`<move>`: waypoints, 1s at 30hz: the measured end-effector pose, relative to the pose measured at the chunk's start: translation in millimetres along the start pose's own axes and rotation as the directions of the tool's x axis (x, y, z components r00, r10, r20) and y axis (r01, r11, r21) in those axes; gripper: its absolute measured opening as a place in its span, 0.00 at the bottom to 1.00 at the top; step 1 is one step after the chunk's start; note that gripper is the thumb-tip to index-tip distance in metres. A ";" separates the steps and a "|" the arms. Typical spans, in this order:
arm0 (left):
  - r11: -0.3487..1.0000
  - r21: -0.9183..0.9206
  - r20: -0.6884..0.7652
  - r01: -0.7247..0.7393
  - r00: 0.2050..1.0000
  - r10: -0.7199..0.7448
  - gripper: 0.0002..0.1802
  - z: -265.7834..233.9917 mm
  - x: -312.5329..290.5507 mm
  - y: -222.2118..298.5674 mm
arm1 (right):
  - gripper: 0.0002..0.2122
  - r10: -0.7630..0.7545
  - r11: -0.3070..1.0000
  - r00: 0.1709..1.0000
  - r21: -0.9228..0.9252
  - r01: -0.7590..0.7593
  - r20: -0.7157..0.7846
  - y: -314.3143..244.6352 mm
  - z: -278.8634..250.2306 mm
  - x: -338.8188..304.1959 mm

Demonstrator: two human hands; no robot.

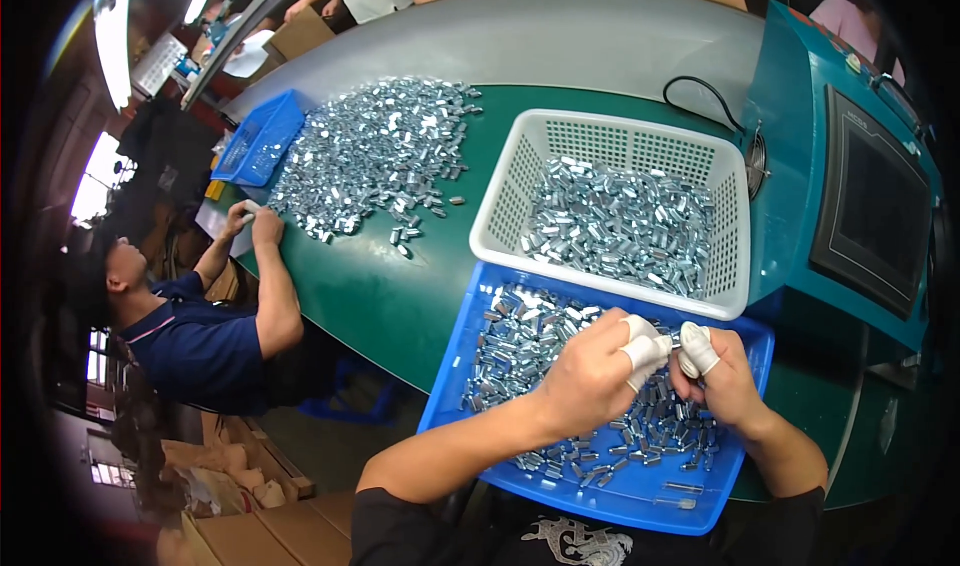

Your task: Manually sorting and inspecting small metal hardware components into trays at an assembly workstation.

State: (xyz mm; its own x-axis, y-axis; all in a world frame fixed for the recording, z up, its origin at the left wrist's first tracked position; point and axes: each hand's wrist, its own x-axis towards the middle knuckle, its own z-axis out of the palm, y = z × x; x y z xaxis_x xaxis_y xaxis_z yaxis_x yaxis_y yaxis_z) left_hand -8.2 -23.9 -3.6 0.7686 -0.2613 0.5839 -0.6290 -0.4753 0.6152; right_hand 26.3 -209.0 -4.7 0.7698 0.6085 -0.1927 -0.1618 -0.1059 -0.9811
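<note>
Over a blue tray [640, 514] of small shiny metal parts [530, 331], my two hands meet with their fingertips nearly touching. White finger covers are on the fingers of both. My left hand [600, 366] is closed in a pinch, and so is my right hand [728, 381]. Between the fingertips a bit of a small metal part [676, 341] shows; the fingers hide the rest of it. Two clear plastic pieces [680, 496] lie in the tray's near right corner.
Behind the tray stands a white perforated basket [625, 131] of similar parts. A large heap [380, 151] covers the green table's far left, beside a blue bin [262, 141]. A teal machine with a screen [870, 206] stands right. A co-worker [210, 336] works at left.
</note>
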 end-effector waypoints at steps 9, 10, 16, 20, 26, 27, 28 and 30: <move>0.913 -0.120 0.083 0.389 0.921 -0.381 0.10 -12.3 3.3 9.8 | 0.24 -0.064 0.995 0.993 0.075 0.072 -0.102 2.6 1.9 -1.6; 0.885 -0.120 0.182 0.450 0.886 -0.426 0.15 -9.8 -3.3 -3.1 | 0.24 -0.066 0.995 0.992 0.062 0.073 -0.105 1.4 3.3 -1.6; 0.875 -0.194 0.158 0.444 0.894 -0.419 0.14 -2.5 -2.3 1.8 | 0.25 -0.088 0.996 0.989 -0.018 0.086 -0.119 0.7 7.1 -3.1; 0.968 -0.064 0.063 0.243 0.969 -0.239 0.07 -5.9 1.9 3.9 | 0.26 -0.047 0.999 0.996 0.008 0.048 -0.075 1.0 3.3 -1.0; 0.989 -0.020 0.026 0.149 0.989 -0.148 0.12 -6.9 5.2 9.1 | 0.25 0.030 0.988 0.999 0.153 -0.025 -0.036 2.2 0.5 1.4; 0.989 -0.020 0.030 0.145 0.989 -0.144 0.12 -6.3 5.7 9.8 | 0.24 0.041 0.981 0.999 0.190 -0.038 -0.015 4.5 -0.6 1.4; 0.995 -0.004 0.018 0.101 0.995 -0.101 0.13 -5.5 6.5 10.6 | 0.23 0.052 0.972 0.999 0.227 -0.052 0.006 5.8 -1.4 0.0; 0.998 0.006 0.013 0.061 0.998 -0.061 0.13 -4.2 10.5 10.9 | 0.21 0.089 0.954 0.995 0.285 -0.095 0.033 3.1 -4.0 -0.2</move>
State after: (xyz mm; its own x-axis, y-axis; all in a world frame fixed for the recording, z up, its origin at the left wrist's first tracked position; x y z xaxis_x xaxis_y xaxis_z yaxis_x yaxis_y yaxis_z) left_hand -7.5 -28.3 11.4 0.8070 -0.2429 0.5382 -0.5802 -0.4956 0.6463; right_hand 28.1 -212.7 -7.7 0.7315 0.6222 -0.2788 -0.4033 0.0652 -0.9128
